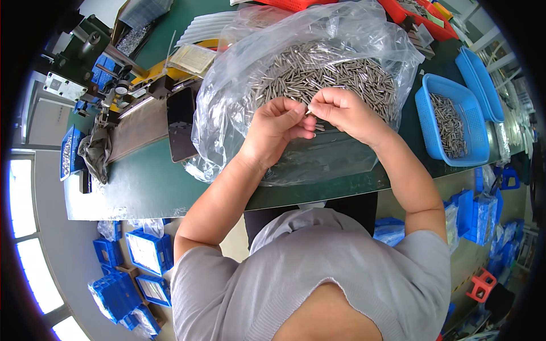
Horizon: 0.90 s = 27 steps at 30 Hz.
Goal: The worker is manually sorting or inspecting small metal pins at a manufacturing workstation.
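Note:
A heap of small metal pins (335, 77) lies on an open clear plastic bag (219, 99) spread over the bench. My left hand (277, 126) and my right hand (344, 113) meet at the near side of the heap, fingertips almost touching. Between the right thumb and forefinger a small metal pin (309, 112) is pinched, its end at the left fingertips. The left fingers are curled closed, and what lies inside them is mostly hidden. A few loose pins (320, 128) show just below the hands.
To the right a blue plastic basket (424, 116) contains more pins, with another blue basket (483, 85) beyond it. A black phone-like slab (181, 128) lies left of the bag, near a bench fixture with a gauge (121, 88). Red trays (421, 17) stand at the back.

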Motion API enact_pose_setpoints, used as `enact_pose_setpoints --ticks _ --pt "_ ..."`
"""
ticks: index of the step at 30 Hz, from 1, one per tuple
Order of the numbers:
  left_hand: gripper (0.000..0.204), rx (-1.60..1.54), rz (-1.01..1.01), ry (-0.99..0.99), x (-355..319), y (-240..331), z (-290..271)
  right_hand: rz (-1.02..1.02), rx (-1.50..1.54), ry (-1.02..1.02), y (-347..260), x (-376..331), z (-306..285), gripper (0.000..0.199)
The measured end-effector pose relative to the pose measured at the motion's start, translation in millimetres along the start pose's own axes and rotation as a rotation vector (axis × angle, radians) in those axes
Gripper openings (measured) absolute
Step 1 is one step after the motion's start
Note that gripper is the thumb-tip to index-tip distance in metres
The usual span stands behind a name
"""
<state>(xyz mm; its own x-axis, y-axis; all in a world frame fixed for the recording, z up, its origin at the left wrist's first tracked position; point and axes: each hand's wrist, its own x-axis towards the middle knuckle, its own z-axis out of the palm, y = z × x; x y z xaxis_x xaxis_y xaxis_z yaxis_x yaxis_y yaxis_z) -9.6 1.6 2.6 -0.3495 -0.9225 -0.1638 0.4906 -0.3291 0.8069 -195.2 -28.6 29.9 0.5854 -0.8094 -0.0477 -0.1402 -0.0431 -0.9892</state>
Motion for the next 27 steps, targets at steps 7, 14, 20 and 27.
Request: enact_pose_setpoints --ticks 7,14,20,27 --pt "0.015 0.031 0.010 0.001 1.3 -1.1 -2.3 -0.106 -0.077 0.073 6.0 1.5 9.0 0.014" --pt "0.011 0.087 0.043 0.151 0.1 5.0 -2.1 0.051 0.329 0.171 7.2 4.0 -22.0 0.015" --pt "0.014 0.066 0.082 0.190 1.8 7.2 -0.9 0.278 0.203 -0.072 3.7 3.4 -31.7 0.007" --pt "0.011 0.063 0.043 0.175 0.1 7.5 -4.1 0.049 -0.982 -0.117 -6.6 -6.8 -6.1 0.019"
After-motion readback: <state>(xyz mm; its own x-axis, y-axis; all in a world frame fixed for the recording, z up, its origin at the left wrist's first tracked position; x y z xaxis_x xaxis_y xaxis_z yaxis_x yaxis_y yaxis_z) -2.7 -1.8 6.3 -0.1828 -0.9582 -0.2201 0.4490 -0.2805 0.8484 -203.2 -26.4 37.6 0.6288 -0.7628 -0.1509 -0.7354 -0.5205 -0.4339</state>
